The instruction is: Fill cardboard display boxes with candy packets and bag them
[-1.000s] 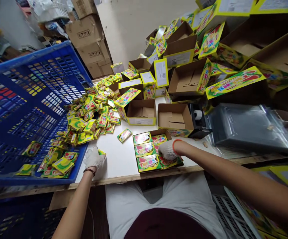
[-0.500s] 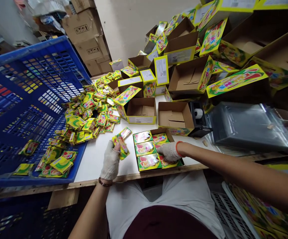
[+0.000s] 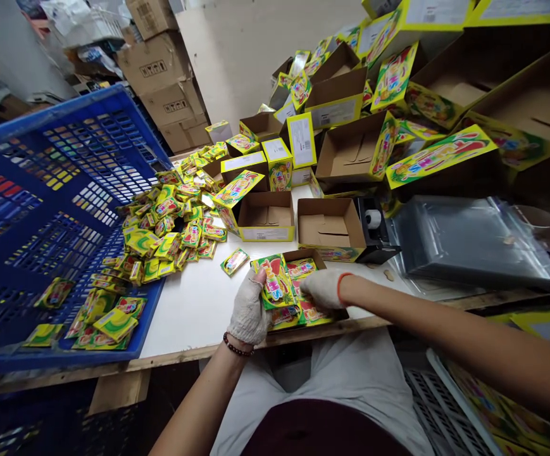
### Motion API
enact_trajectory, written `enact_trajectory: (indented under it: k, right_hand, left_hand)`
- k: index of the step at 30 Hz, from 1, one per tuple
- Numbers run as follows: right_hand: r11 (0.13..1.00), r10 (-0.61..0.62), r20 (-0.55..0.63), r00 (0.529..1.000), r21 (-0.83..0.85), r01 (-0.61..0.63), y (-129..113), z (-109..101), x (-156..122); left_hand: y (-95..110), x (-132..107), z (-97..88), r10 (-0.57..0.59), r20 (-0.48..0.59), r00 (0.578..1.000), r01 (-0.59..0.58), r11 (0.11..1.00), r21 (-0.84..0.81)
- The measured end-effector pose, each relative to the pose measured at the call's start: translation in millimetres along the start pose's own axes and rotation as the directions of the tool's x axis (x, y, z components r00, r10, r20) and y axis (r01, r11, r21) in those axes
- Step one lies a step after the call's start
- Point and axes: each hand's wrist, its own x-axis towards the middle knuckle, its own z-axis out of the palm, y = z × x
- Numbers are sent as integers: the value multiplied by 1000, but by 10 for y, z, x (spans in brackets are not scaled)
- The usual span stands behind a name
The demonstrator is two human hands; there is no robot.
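My left hand (image 3: 250, 309), in a white knit glove, is closed around a small yellow-green printed box (image 3: 276, 282), thumb on its face. It holds this box over the left side of an open display carton (image 3: 310, 254) at the table's front edge. Rows of similar small boxes (image 3: 302, 266) lie flat inside that carton. My right hand (image 3: 325, 288), also gloved, reaches into the carton's right side with its fingers curled down on the boxes; what the fingertips grip, if anything, is hidden. One loose small box (image 3: 235, 261) lies on the white tabletop left of the carton.
A blue plastic crate (image 3: 149, 316) lies tilted at left, with a heap of small boxes (image 3: 165, 234) spilling from it. Open cartons (image 3: 331, 225) stand behind my hands, more piled at back right. A black tape dispenser (image 3: 374, 231) and clear plastic sheets (image 3: 469, 240) sit at right.
My left hand has moved right with a small box, from the bare tabletop to over the carton. Another small box now lies alone on the table. My right hand has stayed at the carton.
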Motion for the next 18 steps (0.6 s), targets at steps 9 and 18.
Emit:
enact_trajectory:
  k: [9, 18]
  right_hand:
    - [812, -5, -405, 914, 532, 241, 130, -529, -264]
    - [990, 9, 230, 973, -138, 23, 98, -415, 482]
  left_hand:
    - [26, 258, -12, 476, 128, 870, -439, 630, 641]
    - [167, 821, -1151, 525, 0, 851, -18, 28, 999]
